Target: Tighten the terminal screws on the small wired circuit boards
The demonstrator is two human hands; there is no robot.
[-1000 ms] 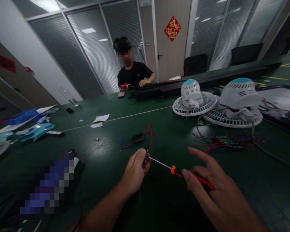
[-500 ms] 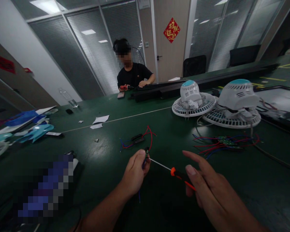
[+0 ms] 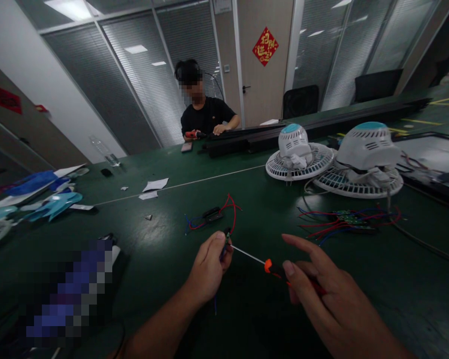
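Pinched in my left hand (image 3: 209, 264) is a small circuit board (image 3: 227, 240) with red and blue wires, mostly covered by my fingers. My right hand (image 3: 322, 294) grips the black-and-orange handle of a screwdriver (image 3: 268, 266), its index finger stretched out free of it. The thin metal shaft points left, and its tip reaches the board at my left fingertips; the exact contact is too small to tell. Just beyond my left hand lies a black module with red and blue wires (image 3: 212, 215). Several wired green circuit boards (image 3: 347, 218) lie beyond my right hand.
Two white fan units (image 3: 294, 164) stand at the right, with a grey cable (image 3: 415, 239) running toward me. Across the green table (image 3: 164, 264) a person (image 3: 209, 114) holds a red tool beside long black bars (image 3: 247, 144). Paper scraps (image 3: 155, 185) and blue plastic pieces (image 3: 58, 204) lie left.
My right thumb has shifted slightly on the screwdriver handle, and the fingers have rolled around it. My left hand and the board stay in place.
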